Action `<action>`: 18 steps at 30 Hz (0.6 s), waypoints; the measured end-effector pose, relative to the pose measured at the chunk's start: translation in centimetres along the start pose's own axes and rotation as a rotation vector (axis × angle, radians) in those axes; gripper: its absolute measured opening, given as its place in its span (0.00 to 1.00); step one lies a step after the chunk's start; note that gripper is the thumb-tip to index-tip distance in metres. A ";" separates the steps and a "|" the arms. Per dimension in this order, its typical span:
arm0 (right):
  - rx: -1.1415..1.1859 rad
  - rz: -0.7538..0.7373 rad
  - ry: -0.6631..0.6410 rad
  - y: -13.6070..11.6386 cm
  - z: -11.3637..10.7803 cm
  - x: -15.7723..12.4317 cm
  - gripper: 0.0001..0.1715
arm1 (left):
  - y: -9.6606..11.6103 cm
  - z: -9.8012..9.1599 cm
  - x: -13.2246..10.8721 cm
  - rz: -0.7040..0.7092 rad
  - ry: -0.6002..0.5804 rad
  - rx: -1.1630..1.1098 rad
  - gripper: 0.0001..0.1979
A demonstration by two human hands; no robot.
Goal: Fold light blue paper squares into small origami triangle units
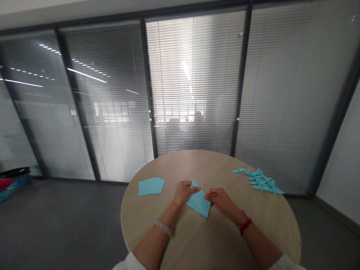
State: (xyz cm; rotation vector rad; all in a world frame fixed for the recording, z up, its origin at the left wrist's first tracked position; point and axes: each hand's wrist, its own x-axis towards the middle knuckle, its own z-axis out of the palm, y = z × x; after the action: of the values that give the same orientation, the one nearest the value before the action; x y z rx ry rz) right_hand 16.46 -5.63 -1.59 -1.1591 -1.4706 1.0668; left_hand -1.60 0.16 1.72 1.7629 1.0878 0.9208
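Observation:
A folded sheet of light blue paper [198, 202] lies on the round wooden table [213, 165], its point sticking up between my hands. My left hand [184, 192] pinches the sheet's upper left part, and my right hand [219, 197] holds its upper right edge with curled fingers. Left of them lies a small stack of light blue paper squares [151, 186]. Several folded light blue origami cranes [261, 180] are heaped near the table's right edge. My fingers hide part of the folded sheet.
A glass partition with grey frames and slatted blinds [194, 82] stands beyond the table. Dark grey floor [70, 213] surrounds it. Bags [12, 183] in red, blue and black lie on the floor at the far left.

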 end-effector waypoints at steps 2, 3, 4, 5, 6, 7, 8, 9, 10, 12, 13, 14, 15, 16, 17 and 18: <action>0.011 0.004 -0.003 0.0 0.1 0.0 0.25 | -0.1 0.0 0.1 0.021 0.003 0.028 0.24; 0.021 -0.002 -0.004 0.0 0.2 0.0 0.25 | -0.2 0.0 0.2 0.029 0.008 0.039 0.25; 0.034 -0.012 -0.008 0.0 0.2 -0.1 0.25 | -0.3 0.1 0.2 0.033 0.009 0.046 0.25; 0.043 -0.026 -0.016 0.0 0.3 -0.1 0.24 | -0.3 0.1 0.2 0.035 0.006 0.049 0.24; 0.046 -0.040 -0.024 0.1 0.3 -0.1 0.24 | -0.3 0.2 0.2 0.038 -0.004 0.053 0.24; 0.042 -0.052 -0.028 0.2 0.4 0.0 0.24 | -0.4 0.4 0.2 0.045 -0.015 0.060 0.25; 0.032 -0.062 -0.030 0.3 0.4 0.0 0.24 | -0.4 0.5 0.1 0.056 -0.025 0.070 0.25; 0.018 -0.068 -0.028 0.4 0.4 0.0 0.24 | -0.4 0.6 0.1 0.068 -0.033 0.081 0.25; 0.001 -0.073 -0.022 0.4 0.4 0.1 0.24 | -0.5 0.8 0.1 0.079 -0.038 0.090 0.25; -0.030 -0.095 -0.010 0.6 0.3 0.1 0.24 | -0.6 1.0 0.0 0.083 -0.050 0.079 0.25; -0.043 -0.113 -0.006 0.6 0.3 0.2 0.23 | -0.7 1.1 0.0 0.074 -0.064 0.053 0.24; -0.056 -0.134 -0.001 0.5 0.3 0.2 0.22 | -0.7 1.2 0.0 0.061 -0.080 0.018 0.24; -0.070 -0.154 0.006 0.5 0.2 0.2 0.22 | -0.8 1.3 0.0 0.046 -0.098 -0.023 0.23; -0.085 -0.169 0.012 0.5 0.2 0.2 0.21 | -0.8 1.3 -0.1 0.032 -0.118 -0.062 0.23; -0.101 -0.178 0.018 0.4 0.2 0.1 0.20 | -0.8 1.4 -0.1 0.017 -0.138 -0.095 0.23; -0.119 -0.181 0.020 0.4 0.1 0.1 0.19 | -0.8 1.4 -0.1 0.005 -0.156 -0.115 0.23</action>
State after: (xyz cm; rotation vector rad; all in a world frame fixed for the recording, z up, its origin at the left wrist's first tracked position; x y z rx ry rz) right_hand 16.39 -5.47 -1.98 -1.0918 -1.6081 0.8514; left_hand -0.68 -0.14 0.43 1.7121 0.9134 0.8181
